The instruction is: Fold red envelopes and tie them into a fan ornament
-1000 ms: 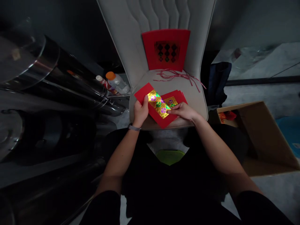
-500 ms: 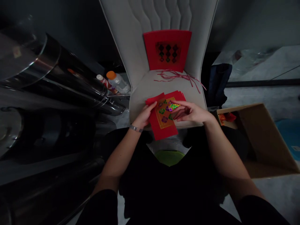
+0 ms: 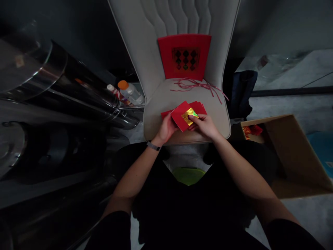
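A red paper card (image 3: 180, 117) with a gold foil panel is folded over itself above the front of a pale upholstered chair seat (image 3: 161, 99). My left hand (image 3: 165, 129) grips its left edge, fingers closed. My right hand (image 3: 205, 125) pinches the right side, thumb on the gold panel. More red cards (image 3: 201, 107) lie fanned on the seat just behind it. A larger red sheet with cut-out diamond shapes (image 3: 184, 56) leans upright against the chair back. Thin red strings (image 3: 194, 85) lie on the seat below it.
Shiny metal pipes (image 3: 57, 86) lie to the left, with two plastic bottles (image 3: 128, 92) beside the chair. An open cardboard box (image 3: 288, 149) with red items inside stands at the right. A green object (image 3: 187, 173) sits low between my knees.
The long open card has been folded in half, hiding most of the gold panel. Both hands drew closer together over the seat's front.
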Tool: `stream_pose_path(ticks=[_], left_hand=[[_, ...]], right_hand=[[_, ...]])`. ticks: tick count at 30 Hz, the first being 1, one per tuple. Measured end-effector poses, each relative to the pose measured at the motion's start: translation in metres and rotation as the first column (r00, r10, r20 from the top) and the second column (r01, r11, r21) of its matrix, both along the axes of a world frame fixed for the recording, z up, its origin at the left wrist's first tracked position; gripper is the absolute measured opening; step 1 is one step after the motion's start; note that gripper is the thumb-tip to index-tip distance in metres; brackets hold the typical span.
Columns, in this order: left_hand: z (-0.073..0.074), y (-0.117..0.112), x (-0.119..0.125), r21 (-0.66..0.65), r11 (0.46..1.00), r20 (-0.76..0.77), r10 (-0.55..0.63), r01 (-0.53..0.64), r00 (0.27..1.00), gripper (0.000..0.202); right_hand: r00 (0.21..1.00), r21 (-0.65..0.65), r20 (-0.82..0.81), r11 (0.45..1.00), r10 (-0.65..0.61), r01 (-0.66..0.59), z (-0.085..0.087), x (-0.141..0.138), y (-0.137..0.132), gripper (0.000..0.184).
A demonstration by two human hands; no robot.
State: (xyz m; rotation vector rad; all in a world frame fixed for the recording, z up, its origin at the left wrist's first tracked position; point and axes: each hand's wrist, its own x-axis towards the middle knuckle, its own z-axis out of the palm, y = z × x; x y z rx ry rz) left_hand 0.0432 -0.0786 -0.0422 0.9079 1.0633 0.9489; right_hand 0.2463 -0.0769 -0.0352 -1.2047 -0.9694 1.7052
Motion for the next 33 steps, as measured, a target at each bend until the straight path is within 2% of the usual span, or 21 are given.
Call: stream_pose_path(ticks=[2, 3, 6, 8, 11, 13, 15, 18, 21, 23, 28, 33], left_hand=[[0.004, 0.0, 0.0, -0.022, 1.0, 0.025, 0.002, -0.002, 1.0, 0.084], [0.006, 0.0, 0.0, -0.009, 1.0, 0.015, 0.022, -0.022, 1.0, 0.082], [0.004, -0.002, 0.001, 0.117, 0.987, -0.078, 0.122, -0.113, 0.989, 0.068], [0.001, -0.003, 0.001, 0.21, 0.969, -0.129, 0.163, -0.134, 0.978, 0.065], [-0.004, -0.003, -0.002, 0.287, 0.949, -0.177, 0.189, -0.133, 0.966, 0.057], [-0.005, -0.003, -0.003, 0.309, 0.943, -0.212, 0.192, -0.121, 0.958, 0.053], [-0.005, -0.004, -0.004, 0.304, 0.95, -0.242, 0.145, -0.067, 0.959, 0.049], [-0.002, -0.009, -0.003, 0.265, 0.962, -0.281, 0.016, 0.062, 0.959, 0.045], [0.002, -0.013, 0.0, 0.244, 0.962, -0.299, -0.045, 0.122, 0.953, 0.045], [0.005, -0.014, 0.0, 0.263, 0.959, -0.287, -0.027, 0.106, 0.957, 0.046], [0.007, -0.01, -0.001, 0.311, 0.949, -0.186, 0.102, -0.04, 0.977, 0.049], [0.011, -0.012, -0.003, 0.343, 0.937, -0.226, 0.153, -0.068, 0.962, 0.046]], right_hand=[[0.999, -0.003, 0.014, 0.999, -0.043, 0.043, -0.003, -0.003, 0.001, 0.059], [0.998, 0.004, 0.027, 0.999, -0.049, 0.048, -0.004, -0.004, 0.002, 0.059], [0.997, 0.038, 0.07, 0.999, -0.042, 0.039, -0.005, -0.005, 0.001, 0.058], [0.995, 0.061, 0.089, 0.998, -0.034, 0.029, -0.006, -0.006, -0.001, 0.057], [0.991, 0.106, 0.131, 0.994, -0.028, 0.014, -0.006, -0.008, -0.002, 0.054], [0.986, 0.17, 0.14, 0.983, -0.09, 0.066, -0.006, -0.009, -0.002, 0.052], [0.979, 0.21, 0.104, 0.966, -0.177, 0.153, -0.005, -0.01, -0.002, 0.055], [0.982, 0.135, 0.048, 0.975, -0.185, 0.177, -0.004, -0.01, -0.001, 0.059], [0.99, 0.037, 0.01, 0.99, -0.138, 0.137, -0.004, -0.009, 0.0, 0.05], [0.988, 0.002, -0.029, 0.988, -0.154, 0.154, -0.004, -0.008, 0.001, 0.049], [0.961, -0.039, -0.105, 0.967, -0.255, 0.252, -0.002, -0.005, 0.002, 0.05], [0.952, -0.071, -0.155, 0.964, -0.264, 0.256, -0.002, -0.004, 0.003, 0.047]])
